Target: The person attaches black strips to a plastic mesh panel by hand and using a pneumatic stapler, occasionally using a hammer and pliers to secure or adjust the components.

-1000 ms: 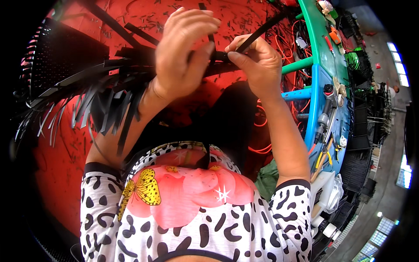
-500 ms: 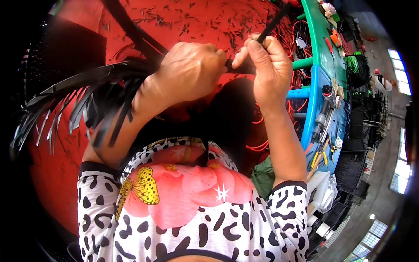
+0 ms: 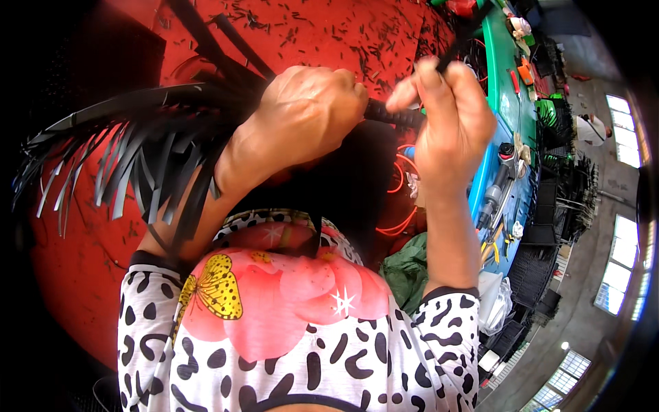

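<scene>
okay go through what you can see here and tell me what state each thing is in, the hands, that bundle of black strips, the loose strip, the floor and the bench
left hand: fisted around the bundle
right hand: pinching a single strip
bundle of black strips: gripped at one end, loose ends fanned out
single black strip: pulled taut upward
red floor: littered with black offcuts
teal bench: cluttered with tools

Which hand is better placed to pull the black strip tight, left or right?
Right, probably. The right hand already pinches the thin black strip near its free end. The left hand is closed around the bundle of black strips, steadying it.
</scene>
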A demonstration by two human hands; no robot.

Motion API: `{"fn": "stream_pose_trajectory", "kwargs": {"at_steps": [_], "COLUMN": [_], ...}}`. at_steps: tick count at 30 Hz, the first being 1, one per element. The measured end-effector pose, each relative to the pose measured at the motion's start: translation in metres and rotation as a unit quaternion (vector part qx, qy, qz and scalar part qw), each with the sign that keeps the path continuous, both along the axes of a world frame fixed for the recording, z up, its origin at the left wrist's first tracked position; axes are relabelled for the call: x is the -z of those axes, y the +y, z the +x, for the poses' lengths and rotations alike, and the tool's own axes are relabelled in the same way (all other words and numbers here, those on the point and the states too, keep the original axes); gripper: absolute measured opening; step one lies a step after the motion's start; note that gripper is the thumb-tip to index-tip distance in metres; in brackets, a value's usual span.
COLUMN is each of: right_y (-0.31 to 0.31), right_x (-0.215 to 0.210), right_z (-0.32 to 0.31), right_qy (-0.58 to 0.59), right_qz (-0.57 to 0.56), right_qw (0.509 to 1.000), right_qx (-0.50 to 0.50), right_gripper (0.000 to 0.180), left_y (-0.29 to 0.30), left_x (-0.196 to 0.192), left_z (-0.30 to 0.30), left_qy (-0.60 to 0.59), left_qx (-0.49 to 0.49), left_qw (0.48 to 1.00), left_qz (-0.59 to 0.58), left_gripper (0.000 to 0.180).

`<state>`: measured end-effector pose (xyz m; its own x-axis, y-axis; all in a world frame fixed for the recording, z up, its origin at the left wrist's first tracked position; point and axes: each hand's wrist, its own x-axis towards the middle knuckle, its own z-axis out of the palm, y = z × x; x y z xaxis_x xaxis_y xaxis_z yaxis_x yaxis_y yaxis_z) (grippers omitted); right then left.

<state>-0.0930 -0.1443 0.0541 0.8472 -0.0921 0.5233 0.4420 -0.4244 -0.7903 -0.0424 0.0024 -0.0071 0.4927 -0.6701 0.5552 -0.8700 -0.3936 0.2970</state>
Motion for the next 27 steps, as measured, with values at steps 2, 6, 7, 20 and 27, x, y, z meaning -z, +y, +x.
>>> {"fn": "stream_pose_trajectory", "kwargs": {"at_steps": [2, 6, 7, 20, 27], "right_y": [-0.002, -0.011, -0.014, -0.04, -0.035], "right_x": [-0.004, -0.002, 0.002, 0.058, 0.05], "right_z": [0.021, 0.055, 0.06, 0.108, 0.102], "right_qy": [0.041, 0.105, 0.106, 0.321, 0.115], "right_qz": [-0.018, -0.145, -0.145, -0.239, -0.234], "right_qw": [0.999, 0.983, 0.983, 0.913, 0.965], "right_qx": [-0.008, 0.034, 0.036, -0.081, 0.002], "right_gripper": [0.019, 0.028, 0.028, 0.028, 0.016], "left_y": [0.0, -0.002, -0.002, -0.002, 0.0], "left_x": [-0.001, 0.004, 0.004, 0.0, 0.0], "left_z": [-0.004, -0.006, -0.006, -0.002, 0.006], "left_qy": [0.002, -0.005, -0.004, -0.031, -0.032], "left_qx": [-0.008, -0.043, -0.041, -0.015, 0.009], "left_qw": [1.0, 0.999, 0.999, 0.999, 0.999], "left_qz": [0.009, 0.013, 0.013, -0.004, -0.01], "left_gripper": [0.019, 0.019, 0.019, 0.024, 0.031]}}
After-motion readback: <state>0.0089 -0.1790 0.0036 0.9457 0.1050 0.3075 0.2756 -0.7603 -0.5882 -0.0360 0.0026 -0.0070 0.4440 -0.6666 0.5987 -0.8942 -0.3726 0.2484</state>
